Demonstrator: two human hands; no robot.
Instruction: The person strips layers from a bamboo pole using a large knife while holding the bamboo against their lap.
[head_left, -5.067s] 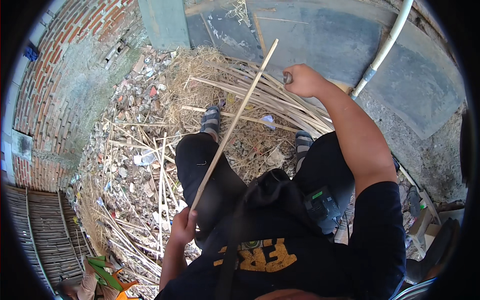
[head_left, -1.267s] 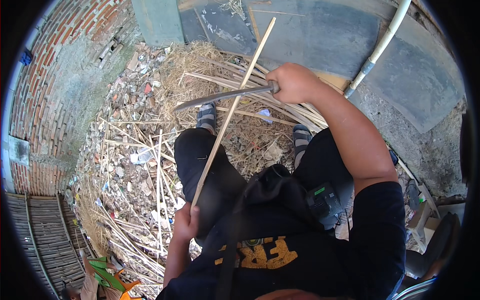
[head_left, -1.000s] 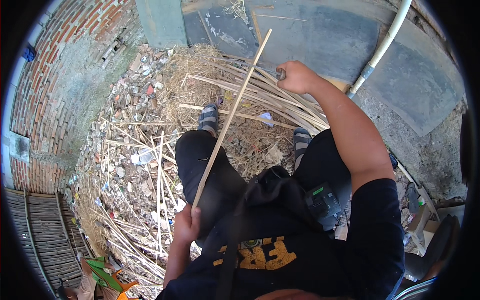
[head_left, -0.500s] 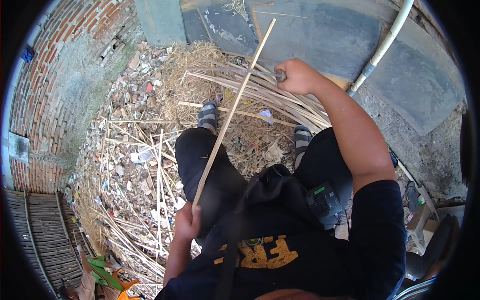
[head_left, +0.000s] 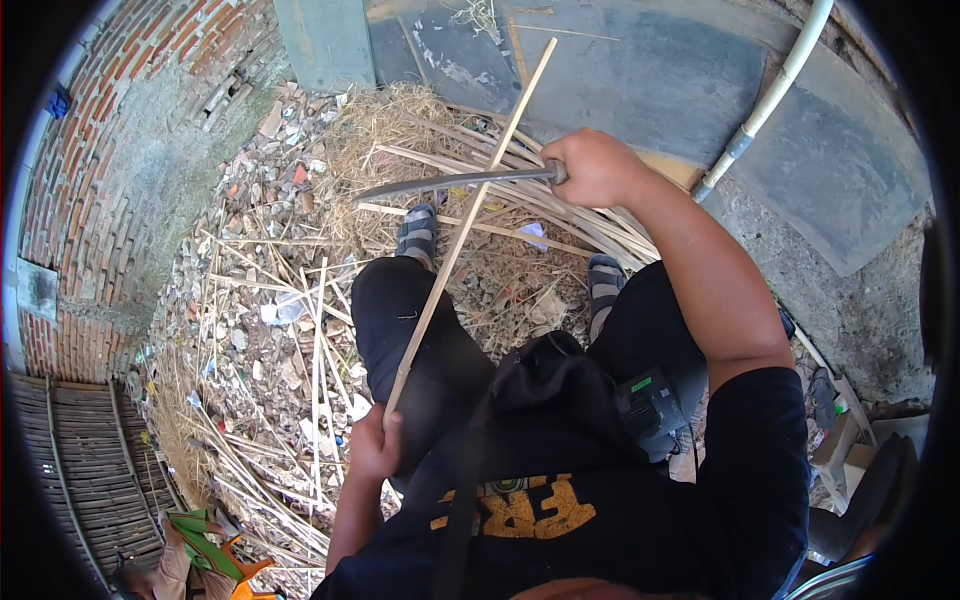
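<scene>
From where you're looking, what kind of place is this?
Probably a rough outdoor yard: there's a weathered brick wall, rubble-strewn ground, and a pile of long wood or bamboo strips.

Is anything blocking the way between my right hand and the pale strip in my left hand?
Nothing visible blocks the way: the long blade in your right hand crosses the pale strip in this view.
</scene>
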